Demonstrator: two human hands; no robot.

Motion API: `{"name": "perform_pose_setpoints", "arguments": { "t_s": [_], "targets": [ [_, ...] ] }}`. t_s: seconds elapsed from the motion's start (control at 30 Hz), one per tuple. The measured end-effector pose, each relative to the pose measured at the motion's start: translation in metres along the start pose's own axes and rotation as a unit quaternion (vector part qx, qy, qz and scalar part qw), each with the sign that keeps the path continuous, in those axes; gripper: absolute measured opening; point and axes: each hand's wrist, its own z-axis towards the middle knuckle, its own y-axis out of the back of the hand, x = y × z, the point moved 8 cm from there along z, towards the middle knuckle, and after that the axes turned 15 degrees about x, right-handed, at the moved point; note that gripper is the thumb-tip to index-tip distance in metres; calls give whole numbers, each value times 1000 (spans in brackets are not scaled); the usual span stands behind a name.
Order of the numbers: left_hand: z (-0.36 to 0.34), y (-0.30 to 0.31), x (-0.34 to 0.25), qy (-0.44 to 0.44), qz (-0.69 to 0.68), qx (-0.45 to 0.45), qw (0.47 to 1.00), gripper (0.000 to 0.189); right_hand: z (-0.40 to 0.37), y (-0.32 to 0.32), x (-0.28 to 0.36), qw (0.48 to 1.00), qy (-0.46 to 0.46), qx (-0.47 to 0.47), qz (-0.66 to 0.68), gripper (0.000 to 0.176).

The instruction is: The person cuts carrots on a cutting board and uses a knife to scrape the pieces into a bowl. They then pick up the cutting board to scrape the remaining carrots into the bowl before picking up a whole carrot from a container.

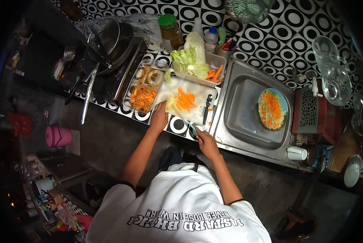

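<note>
A white cutting board (169, 90) lies on the counter with a heap of carrot strips (185, 100) on it. At its near left edge, my left hand (160, 116) presses its bent fingers against a pale yellow vegetable piece (170, 106), partly hidden by the fingertips. My right hand (206, 141) is closed round the light blue handle of a knife (191, 124); its blade points up and left over the board towards that piece. A black-handled peeler (207, 108) rests on the board's right side.
Left of the board stands a divided glass dish (143, 97) of orange food. Behind, a tub (211, 83) holds cabbage (189, 60) and carrots (216, 73). The steel sink (234, 133) contains a bowl (285, 107) of shredded vegetables. Pans (112, 52) sit on the stove.
</note>
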Motion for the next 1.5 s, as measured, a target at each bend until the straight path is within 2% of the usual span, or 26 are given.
{"name": "perform_pose_setpoints", "arguments": {
  "t_s": [0.37,0.83,1.03,1.23,1.5],
  "targets": [
    [6,-7,9,-9,9,-28,1000,52,13,-7,4,995,-2,-2,99,47],
    [-4,-3,11,-24,-37,-103,994,36,33,-15,11,996,-23,-4,90,48],
    [-10,-11,6,-34,23,-65,997,32,33,-12,17,995,-38,9,89,47],
    [-10,-15,7,-30,44,-56,997,30,32,-17,32,998,12,-43,40,51],
    [-13,-23,10,-20,62,-44,997,28,35,-26,39,1000,20,-16,16,52]
  ]
}}
